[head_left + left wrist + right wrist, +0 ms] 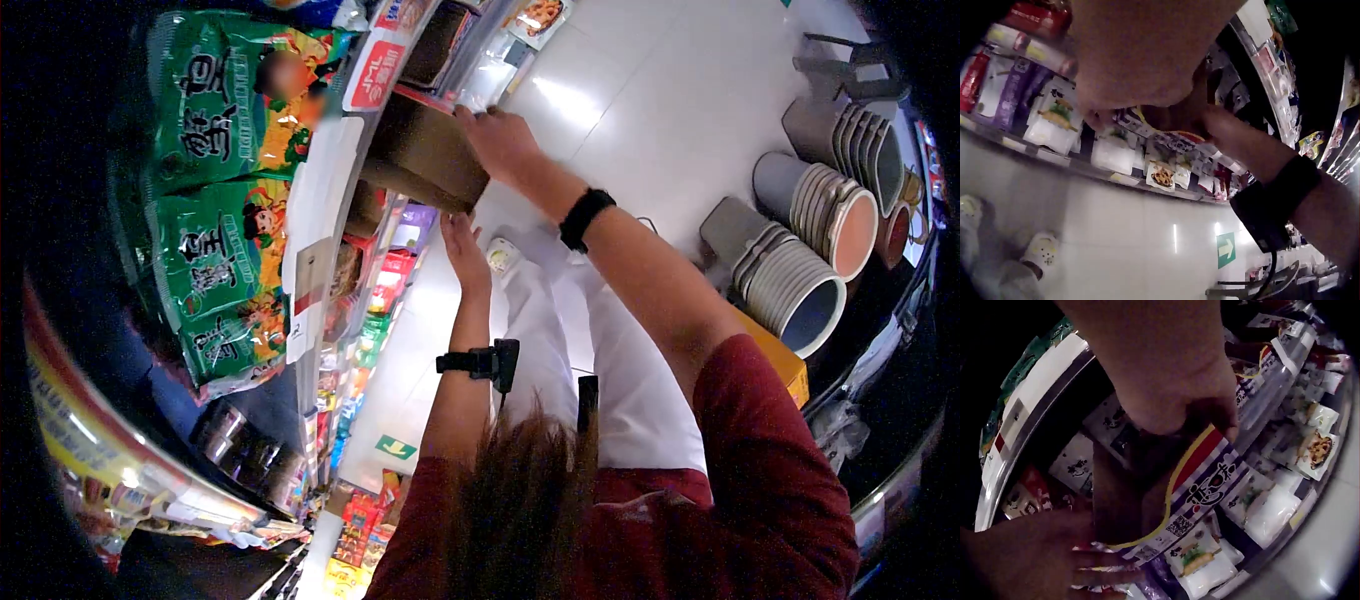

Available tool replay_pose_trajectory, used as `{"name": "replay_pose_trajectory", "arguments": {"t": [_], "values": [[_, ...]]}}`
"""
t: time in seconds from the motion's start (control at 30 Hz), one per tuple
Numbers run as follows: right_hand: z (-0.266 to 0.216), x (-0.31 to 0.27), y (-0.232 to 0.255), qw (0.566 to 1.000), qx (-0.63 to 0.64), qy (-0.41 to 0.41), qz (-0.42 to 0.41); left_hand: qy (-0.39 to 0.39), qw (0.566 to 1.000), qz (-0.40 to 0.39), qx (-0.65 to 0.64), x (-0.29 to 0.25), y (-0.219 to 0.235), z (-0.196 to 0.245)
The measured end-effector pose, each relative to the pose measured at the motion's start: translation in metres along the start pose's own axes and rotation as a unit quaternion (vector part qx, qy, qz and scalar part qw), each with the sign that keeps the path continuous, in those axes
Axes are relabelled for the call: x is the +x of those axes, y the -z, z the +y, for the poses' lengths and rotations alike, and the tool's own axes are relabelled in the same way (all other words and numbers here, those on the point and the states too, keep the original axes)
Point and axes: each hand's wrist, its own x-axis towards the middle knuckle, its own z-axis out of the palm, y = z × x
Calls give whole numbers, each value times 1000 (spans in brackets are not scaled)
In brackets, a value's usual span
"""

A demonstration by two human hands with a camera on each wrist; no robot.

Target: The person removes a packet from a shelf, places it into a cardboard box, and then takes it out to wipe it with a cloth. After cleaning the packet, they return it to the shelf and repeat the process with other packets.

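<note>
A brown cardboard display box (425, 150) is at the shelf edge between my two hands. My right hand (505, 145) grips its far edge, fingers curled over the side. Near the closer corner, my left hand (462, 250) touches the box with its fingers fairly straight. In the right wrist view, the box's printed front (1210, 487) shows red, yellow and purple stripes with dark lettering. White food packets (1075, 465) lie beyond it in the shadow. The left wrist view has the back of my left hand (1135, 75) covering much of the box.
Green snack packs (220, 190) hang on the upper shelf at left. Lower down, the shelf holds rows of white packets (1113, 153) and purple packets (1016, 94). Stacked buckets (785, 290) stand on the floor at right. A green arrow sign (396, 447) is on the floor.
</note>
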Motion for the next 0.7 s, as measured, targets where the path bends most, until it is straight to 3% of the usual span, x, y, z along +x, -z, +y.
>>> {"name": "replay_pose_trajectory", "arguments": {"t": [0.1,0.17,0.27,0.33,0.4,0.53,0.6,0.67,0.7], "values": [[-5,17,-4,998,-4,24,62,1,998,-32,45,5,-5,7],[-3,24,-6,998,-5,20,67,-38,996,-60,49,14,0,-2],[8,24,-30,997,49,15,51,-27,993,-54,103,25,3,2],[21,2,-41,940,198,35,277,-20,994,-45,97,24,0,7],[26,-32,-56,937,237,-26,255,-14,994,-46,94,27,1,4],[11,-91,-72,958,211,-29,195,-43,995,-35,84,24,-4,9],[0,-103,-73,971,153,66,170,-165,969,40,178,21,-6,10],[-6,-102,-71,976,112,93,162,-192,970,22,149,21,-7,14],[-6,-100,-69,979,73,120,150,-229,930,52,281,18,-8,19]]}}
